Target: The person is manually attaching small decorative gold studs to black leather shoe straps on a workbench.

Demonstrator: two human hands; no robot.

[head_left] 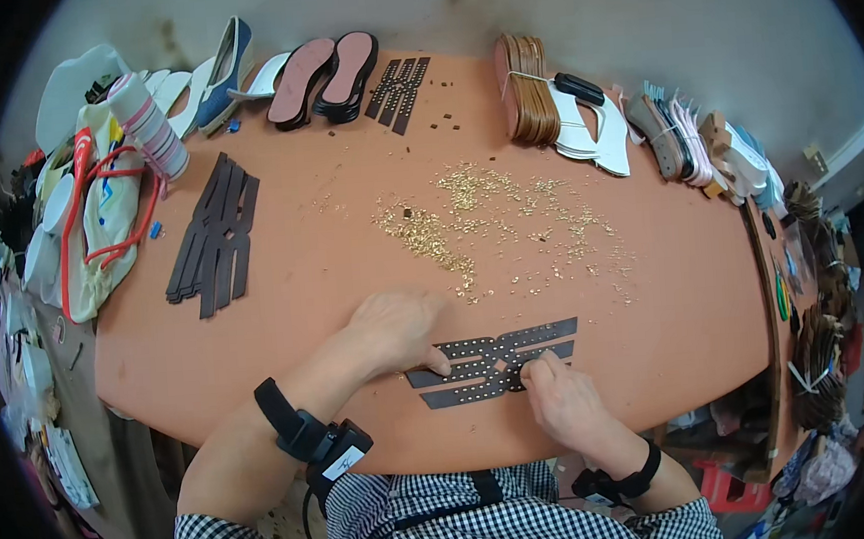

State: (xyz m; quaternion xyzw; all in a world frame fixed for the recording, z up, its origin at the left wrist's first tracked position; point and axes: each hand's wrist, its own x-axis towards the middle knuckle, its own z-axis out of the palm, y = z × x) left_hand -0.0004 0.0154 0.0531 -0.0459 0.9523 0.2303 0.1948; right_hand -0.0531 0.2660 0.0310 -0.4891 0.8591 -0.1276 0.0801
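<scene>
In front of me on the table lies a dark brown cut-out strap piece [483,347], set with rows of small gold studs and with a diamond-shaped opening in its middle. My left hand [396,330] reaches over its left end, thumb resting on the strips and the other fingers stretched toward the studs. At the piece's right half, the fingers of my right hand [563,398] are pinched together against it; whatever is between them is hidden. Beyond the piece, loose gold studs [430,238] are scattered in a heap and thin spread.
A stack of plain dark strap pieces [213,235] lies left. A studded piece [400,91] sits at the back beside pink-topped soles [302,78] and a blue shoe [226,79]. Tied brown soles [530,92] stand back right. A striped roll [149,124] stands far left.
</scene>
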